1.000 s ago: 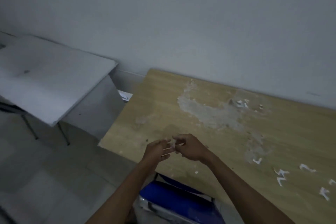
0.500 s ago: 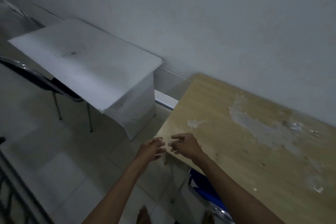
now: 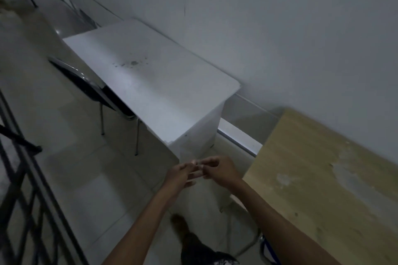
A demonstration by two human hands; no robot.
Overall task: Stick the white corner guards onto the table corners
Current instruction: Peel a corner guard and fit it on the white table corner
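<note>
Since the earlier frame the view has been swung off to the left, so less of the wooden table is seen and the white table now fills the middle; both hands have been carried off the wooden table's top and are now held in the air just past its near left corner, over the floor.

Left hand and right hand are held touching each other, fingers curled in, and something small and pale, most likely a white corner guard, is pinched between the fingertips of both; it's too blurry for its shape to be made out, tbh. The guard is kept up in the air, just left of the wooden table's corner and not touching it.

A dark chair is tucked under the white table on the side away from the wooden table; black railing is seen far off to the left of it; a blue chair frame is glimpsed below the wooden table's near edge; a foot is seen on the floor under the forearms.
</note>
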